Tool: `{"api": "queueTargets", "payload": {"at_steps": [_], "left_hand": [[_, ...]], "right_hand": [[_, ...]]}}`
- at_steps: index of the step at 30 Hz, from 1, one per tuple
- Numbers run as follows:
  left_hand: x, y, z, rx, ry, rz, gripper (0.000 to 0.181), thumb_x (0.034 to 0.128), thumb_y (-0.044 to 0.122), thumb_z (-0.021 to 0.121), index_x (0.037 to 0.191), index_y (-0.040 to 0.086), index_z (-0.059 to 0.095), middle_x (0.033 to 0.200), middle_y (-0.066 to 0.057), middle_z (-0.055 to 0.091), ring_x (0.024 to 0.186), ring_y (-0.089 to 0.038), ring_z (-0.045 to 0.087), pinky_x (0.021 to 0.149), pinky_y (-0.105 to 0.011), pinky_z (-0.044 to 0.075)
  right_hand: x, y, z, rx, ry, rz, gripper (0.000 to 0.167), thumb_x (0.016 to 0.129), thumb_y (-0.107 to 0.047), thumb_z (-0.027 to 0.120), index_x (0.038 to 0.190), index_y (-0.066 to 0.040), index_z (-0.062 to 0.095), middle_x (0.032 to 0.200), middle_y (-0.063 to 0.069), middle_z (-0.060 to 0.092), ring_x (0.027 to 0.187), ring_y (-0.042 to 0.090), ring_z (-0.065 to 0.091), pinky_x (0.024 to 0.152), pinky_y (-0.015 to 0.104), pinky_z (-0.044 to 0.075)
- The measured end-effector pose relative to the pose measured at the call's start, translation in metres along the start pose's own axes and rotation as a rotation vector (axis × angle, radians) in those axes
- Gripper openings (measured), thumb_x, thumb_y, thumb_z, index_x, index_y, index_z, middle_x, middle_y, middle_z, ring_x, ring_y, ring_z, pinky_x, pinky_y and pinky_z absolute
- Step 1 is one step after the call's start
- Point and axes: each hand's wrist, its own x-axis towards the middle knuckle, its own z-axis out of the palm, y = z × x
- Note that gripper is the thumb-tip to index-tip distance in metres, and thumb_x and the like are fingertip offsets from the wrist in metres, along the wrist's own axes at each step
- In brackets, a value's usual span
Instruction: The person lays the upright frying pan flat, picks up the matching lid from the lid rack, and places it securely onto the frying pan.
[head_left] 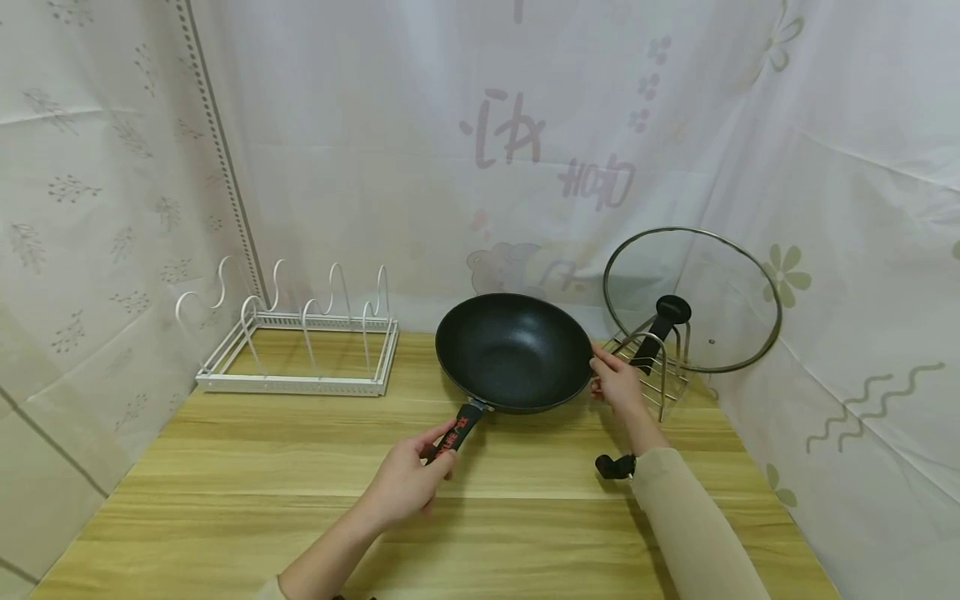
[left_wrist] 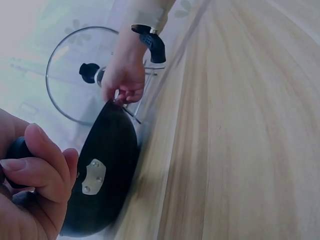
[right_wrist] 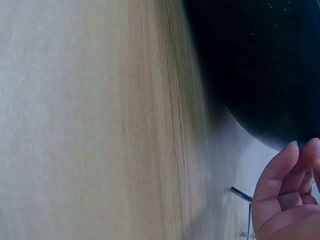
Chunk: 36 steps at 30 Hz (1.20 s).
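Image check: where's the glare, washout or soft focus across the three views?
Head: fairly even light, soft sheen inside the pan; left wrist: curtain washed out at upper left; right wrist: pan's outside nearly black, table pale and soft toward the left.

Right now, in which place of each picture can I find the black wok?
Head: black wok near the centre, its inside showing.
Left wrist: wok at lower left, outer side showing.
Right wrist: wok cut off at the upper right.
Shared landmark: the wooden table, respectively below, right and left of it.
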Motion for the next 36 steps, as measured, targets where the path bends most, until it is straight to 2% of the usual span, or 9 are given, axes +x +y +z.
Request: {"api": "queueTargets", "payload": {"at_steps": [12, 21, 28, 36], "left_hand": [[0.004, -0.001, -0.012, -0.026, -0.036, 0.001, 0.058, 0.1062, 0.017, 0.064, 0.163, 0.013, 0.054, 0.087, -0.010, 0.066, 0.044, -0.012, 0.045, 0.041, -0.025, 0.042], [0.006, 0.001, -0.019, -0.006, -0.035, -0.018, 0.057, 0.1051, 0.017, 0.065, 0.161, 0.015, 0.057, 0.085, -0.009, 0.065, 0.043, -0.011, 0.043, 0.042, -0.025, 0.041], [0.009, 0.001, -0.026, 0.005, -0.027, -0.023, 0.054, 0.1050, 0.016, 0.064, 0.159, 0.015, 0.060, 0.083, -0.008, 0.065, 0.043, -0.011, 0.041, 0.041, -0.023, 0.037], [0.014, -0.001, -0.035, 0.002, -0.048, -0.040, 0.054, 0.1067, 0.014, 0.061, 0.160, 0.012, 0.058, 0.083, -0.008, 0.065, 0.044, -0.010, 0.038, 0.042, -0.023, 0.034]], "right_hand": [[-0.005, 0.000, 0.001, 0.049, -0.007, -0.002, 0.050, 0.114, -0.021, 0.058, 0.164, -0.018, 0.054, 0.091, -0.005, 0.057, 0.060, 0.007, 0.054, 0.060, 0.024, 0.055], [-0.007, 0.005, 0.007, 0.073, 0.065, -0.006, 0.048, 0.112, -0.016, 0.061, 0.159, -0.015, 0.060, 0.084, -0.005, 0.057, 0.056, 0.005, 0.055, 0.058, 0.023, 0.056], [-0.012, 0.005, 0.010, 0.077, 0.090, 0.001, 0.048, 0.112, -0.017, 0.060, 0.160, -0.014, 0.059, 0.082, -0.006, 0.055, 0.056, 0.004, 0.054, 0.057, 0.021, 0.054], [-0.018, 0.004, 0.013, 0.108, 0.110, 0.023, 0.048, 0.111, -0.017, 0.062, 0.159, -0.015, 0.060, 0.080, -0.007, 0.058, 0.055, 0.004, 0.053, 0.055, 0.021, 0.051]]}}
